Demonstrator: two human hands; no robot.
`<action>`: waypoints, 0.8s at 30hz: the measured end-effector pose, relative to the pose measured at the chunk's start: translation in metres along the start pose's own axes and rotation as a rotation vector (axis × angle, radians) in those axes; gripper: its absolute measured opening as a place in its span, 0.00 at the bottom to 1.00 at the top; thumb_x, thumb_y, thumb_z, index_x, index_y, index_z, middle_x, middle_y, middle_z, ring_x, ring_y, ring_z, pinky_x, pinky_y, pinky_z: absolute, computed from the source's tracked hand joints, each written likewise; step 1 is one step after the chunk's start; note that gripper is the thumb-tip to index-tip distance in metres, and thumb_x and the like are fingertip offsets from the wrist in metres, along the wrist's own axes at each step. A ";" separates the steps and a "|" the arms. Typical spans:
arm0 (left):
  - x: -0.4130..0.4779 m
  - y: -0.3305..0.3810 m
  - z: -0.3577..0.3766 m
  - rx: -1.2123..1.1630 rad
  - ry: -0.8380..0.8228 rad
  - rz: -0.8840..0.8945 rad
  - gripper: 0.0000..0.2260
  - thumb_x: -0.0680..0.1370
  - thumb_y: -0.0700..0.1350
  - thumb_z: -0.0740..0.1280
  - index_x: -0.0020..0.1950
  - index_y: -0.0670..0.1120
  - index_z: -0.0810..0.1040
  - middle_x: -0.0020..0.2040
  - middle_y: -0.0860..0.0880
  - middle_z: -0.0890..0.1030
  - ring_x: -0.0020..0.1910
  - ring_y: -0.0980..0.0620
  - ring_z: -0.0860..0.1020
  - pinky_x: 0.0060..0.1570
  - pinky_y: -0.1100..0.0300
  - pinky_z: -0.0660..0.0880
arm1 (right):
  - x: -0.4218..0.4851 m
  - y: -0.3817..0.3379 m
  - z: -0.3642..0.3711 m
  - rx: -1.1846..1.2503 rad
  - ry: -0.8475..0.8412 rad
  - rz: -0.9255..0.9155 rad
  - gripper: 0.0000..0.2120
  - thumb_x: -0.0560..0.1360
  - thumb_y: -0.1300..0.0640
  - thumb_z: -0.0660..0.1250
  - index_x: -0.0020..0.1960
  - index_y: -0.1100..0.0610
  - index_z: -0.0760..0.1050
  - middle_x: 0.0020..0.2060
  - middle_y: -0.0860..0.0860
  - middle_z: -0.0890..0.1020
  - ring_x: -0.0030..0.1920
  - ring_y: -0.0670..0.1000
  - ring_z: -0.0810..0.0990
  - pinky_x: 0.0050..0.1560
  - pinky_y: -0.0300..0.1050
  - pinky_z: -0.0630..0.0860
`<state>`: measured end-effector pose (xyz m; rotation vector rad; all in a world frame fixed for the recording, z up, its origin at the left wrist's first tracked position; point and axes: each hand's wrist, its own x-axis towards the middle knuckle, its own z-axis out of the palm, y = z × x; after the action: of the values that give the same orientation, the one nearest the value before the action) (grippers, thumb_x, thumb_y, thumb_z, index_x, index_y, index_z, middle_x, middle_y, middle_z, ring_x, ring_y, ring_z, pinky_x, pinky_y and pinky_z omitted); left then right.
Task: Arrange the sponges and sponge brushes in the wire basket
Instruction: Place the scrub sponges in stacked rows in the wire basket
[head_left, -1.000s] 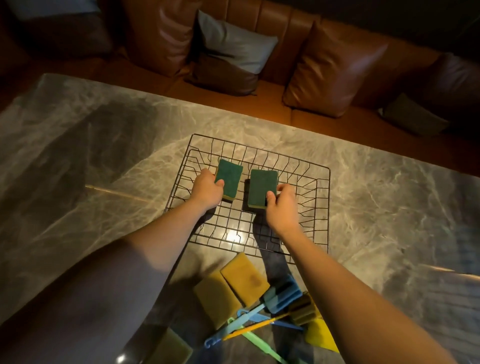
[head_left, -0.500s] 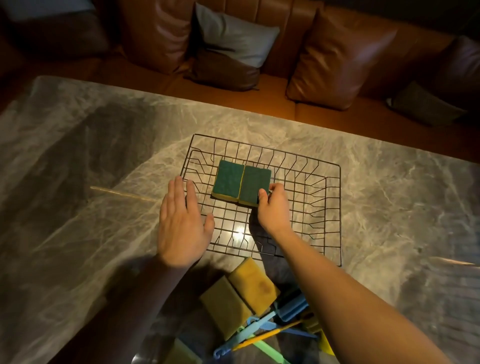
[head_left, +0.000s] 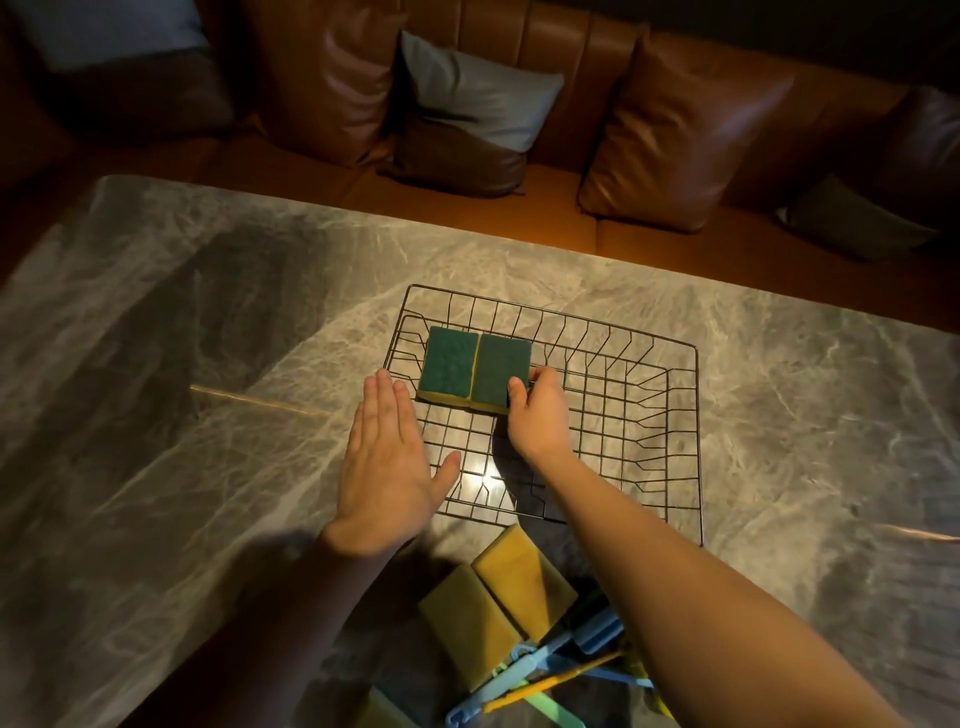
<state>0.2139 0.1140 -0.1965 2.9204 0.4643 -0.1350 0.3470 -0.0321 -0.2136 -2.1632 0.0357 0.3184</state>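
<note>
Near edge: two yellow sponges (head_left: 498, 608) and a tangle of sponge brushes (head_left: 561, 670), count unclear in shadow. Grey veined marble tabletop (head_left: 156, 415). Left hand (head_left: 387, 467) flat, fingers spread, over the wire basket (head_left: 696, 441) left rim. Right hand (head_left: 537, 410) pinches right green sponge (head_left: 498, 376), touching left green sponge (head_left: 449, 366), basket's far-left. Beyond: brown leather sofa (head_left: 571, 62), cushions (head_left: 680, 130).

Grey marble table (head_left: 208, 364) with white veining, bright light glare near its middle. Behind it a brown leather sofa (head_left: 597, 171) – tan cushion (head_left: 680, 135), grey-and-brown cushion (head_left: 467, 124), darker ones at both dim ends.
</note>
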 end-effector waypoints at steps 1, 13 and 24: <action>0.000 0.000 0.000 -0.001 0.000 -0.002 0.48 0.75 0.69 0.52 0.81 0.36 0.43 0.83 0.36 0.43 0.82 0.41 0.40 0.79 0.48 0.44 | 0.000 0.000 0.000 -0.001 -0.003 0.006 0.10 0.83 0.58 0.62 0.60 0.63 0.71 0.55 0.58 0.81 0.54 0.57 0.80 0.53 0.53 0.78; -0.024 -0.015 -0.024 -0.211 0.072 -0.044 0.41 0.79 0.66 0.53 0.82 0.42 0.45 0.84 0.42 0.48 0.82 0.45 0.46 0.78 0.49 0.48 | -0.050 -0.016 -0.043 -0.113 0.093 -0.142 0.14 0.83 0.54 0.61 0.64 0.61 0.73 0.58 0.55 0.77 0.53 0.49 0.75 0.54 0.42 0.74; -0.153 -0.089 -0.015 -0.235 -0.026 -0.244 0.30 0.79 0.54 0.66 0.76 0.40 0.65 0.73 0.37 0.70 0.71 0.37 0.68 0.68 0.40 0.68 | -0.211 0.023 -0.042 -0.461 -0.223 -0.379 0.09 0.81 0.50 0.64 0.55 0.54 0.74 0.49 0.50 0.76 0.50 0.52 0.75 0.50 0.49 0.76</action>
<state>0.0420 0.1545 -0.1788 2.6220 0.7747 -0.1408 0.1490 -0.0991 -0.1587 -2.5072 -0.6206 0.3698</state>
